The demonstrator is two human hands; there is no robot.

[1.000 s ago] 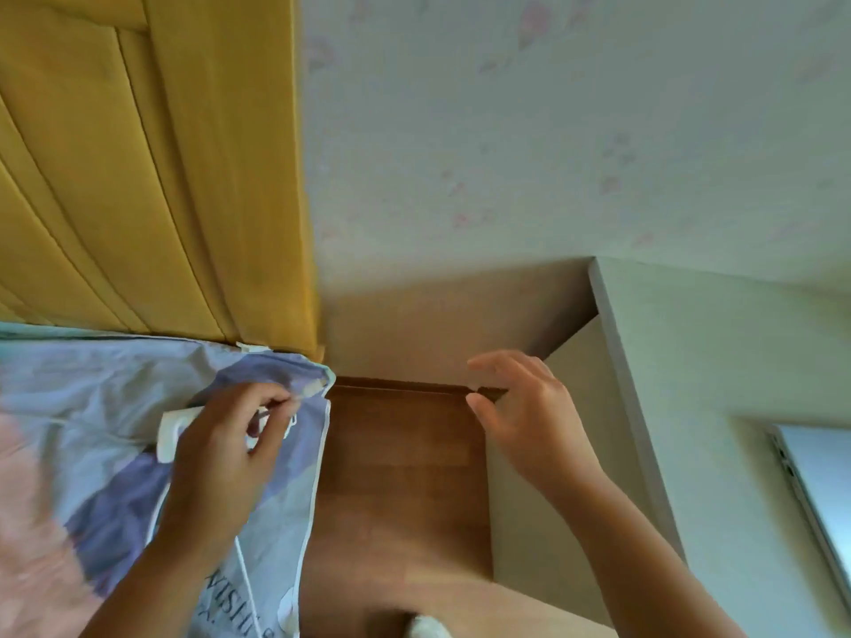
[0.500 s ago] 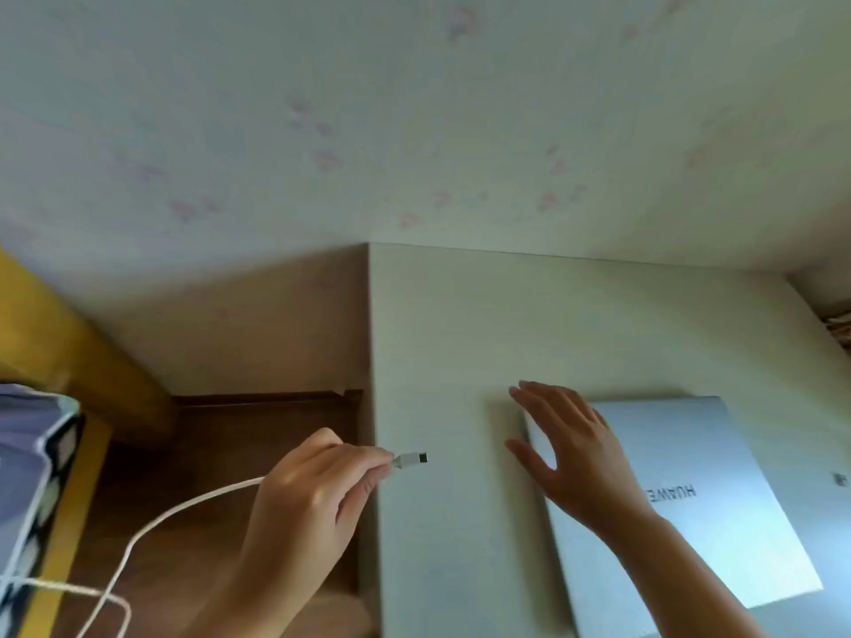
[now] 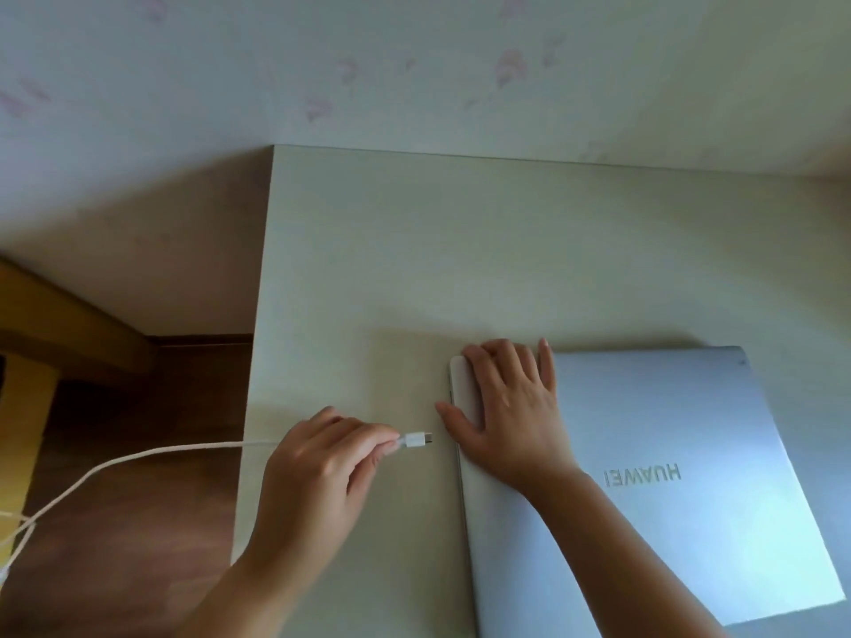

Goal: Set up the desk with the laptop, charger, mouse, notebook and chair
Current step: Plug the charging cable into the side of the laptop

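A closed silver laptop lies on the pale desk, its lid logo upside down to me. My right hand rests flat on the lid's far left corner, fingers straight. My left hand pinches the plug end of the white charger cable. The small plug points at the laptop's left edge, a short gap away. The cable trails left off the desk toward the floor.
Wooden floor lies to the left of the desk. A yellow wooden bed frame stands at the far left. A wall with faint pink flowers runs along the desk's back edge.
My view swung right from the bed to the desk. My left hand carried the cable plug over the desk toward the laptop's left edge. My right hand settled onto the lid's corner.
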